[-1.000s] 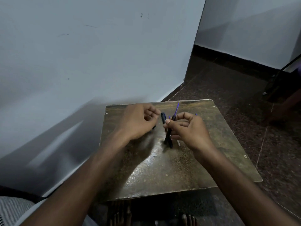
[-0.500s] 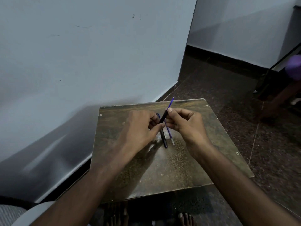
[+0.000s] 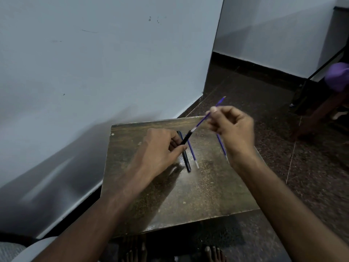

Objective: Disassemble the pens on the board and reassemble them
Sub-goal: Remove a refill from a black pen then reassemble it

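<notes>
A brown board (image 3: 188, 195) lies on the floor in front of me. My left hand (image 3: 160, 150) grips a black pen barrel (image 3: 186, 138) above the board. My right hand (image 3: 232, 125) pinches a thin purple refill (image 3: 203, 121) that sticks out of the barrel's top end and points up to the right. On the board lie another dark pen barrel (image 3: 186, 157), a loose purple refill (image 3: 192, 153) beside it, and a second loose refill (image 3: 221, 144) partly hidden under my right hand.
A pale wall (image 3: 94, 72) stands close on the left and behind the board. Dark speckled floor (image 3: 283, 148) spreads to the right. A dark stand and a purple object (image 3: 338, 78) sit at the far right. My toes (image 3: 213, 252) show below the board's front edge.
My right hand has moved up and to the right, drawing the purple refill further out of the black barrel. My left hand keeps its grip on the barrel.
</notes>
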`<state>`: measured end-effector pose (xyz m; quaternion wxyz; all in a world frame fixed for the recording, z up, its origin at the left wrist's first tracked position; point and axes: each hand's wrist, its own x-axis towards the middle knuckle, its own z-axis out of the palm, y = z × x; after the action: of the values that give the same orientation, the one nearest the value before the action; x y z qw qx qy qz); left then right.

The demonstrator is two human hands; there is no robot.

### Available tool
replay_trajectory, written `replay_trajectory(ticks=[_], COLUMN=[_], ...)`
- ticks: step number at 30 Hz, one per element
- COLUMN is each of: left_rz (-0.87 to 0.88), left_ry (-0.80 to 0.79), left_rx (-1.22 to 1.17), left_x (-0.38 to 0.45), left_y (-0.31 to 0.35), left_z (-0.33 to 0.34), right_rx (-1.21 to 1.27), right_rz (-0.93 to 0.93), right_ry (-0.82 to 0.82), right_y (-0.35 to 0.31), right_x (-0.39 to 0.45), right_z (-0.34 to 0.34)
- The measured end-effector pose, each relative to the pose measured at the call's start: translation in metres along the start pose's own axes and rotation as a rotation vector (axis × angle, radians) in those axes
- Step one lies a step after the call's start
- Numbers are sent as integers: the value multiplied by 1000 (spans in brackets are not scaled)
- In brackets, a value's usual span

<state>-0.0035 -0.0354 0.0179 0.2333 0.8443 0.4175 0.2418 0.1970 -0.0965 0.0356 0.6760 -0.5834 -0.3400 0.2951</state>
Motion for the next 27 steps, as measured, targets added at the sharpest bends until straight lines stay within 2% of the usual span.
replay_trajectory(ticks=[2, 4, 6, 9, 12, 21, 27], left_rz=[-13, -14, -12, 1, 6, 11, 8], left_ry=[16, 23, 19, 20, 27, 59, 78], left_rx=[-15, -10, -9, -1, 2, 28, 38], left_x=[0, 0, 0, 0, 0, 3, 3], left_y=[-2, -2, -3, -4, -4, -9, -11], left_z=[-1, -2, -3, -3, -2, -2, -4], right_rx=[86, 67, -161, -707, -952, -1124, -1144], right_rz=[7, 36, 46, 2, -71, 42, 59], right_ry=[114, 172, 175, 90, 47, -33, -87], right_y=[-9, -12, -10, -3, 0, 22, 23], right_x=[12, 20, 25, 30, 34, 42, 42], right_z=[-14, -28, -40, -53, -59, -58, -55])
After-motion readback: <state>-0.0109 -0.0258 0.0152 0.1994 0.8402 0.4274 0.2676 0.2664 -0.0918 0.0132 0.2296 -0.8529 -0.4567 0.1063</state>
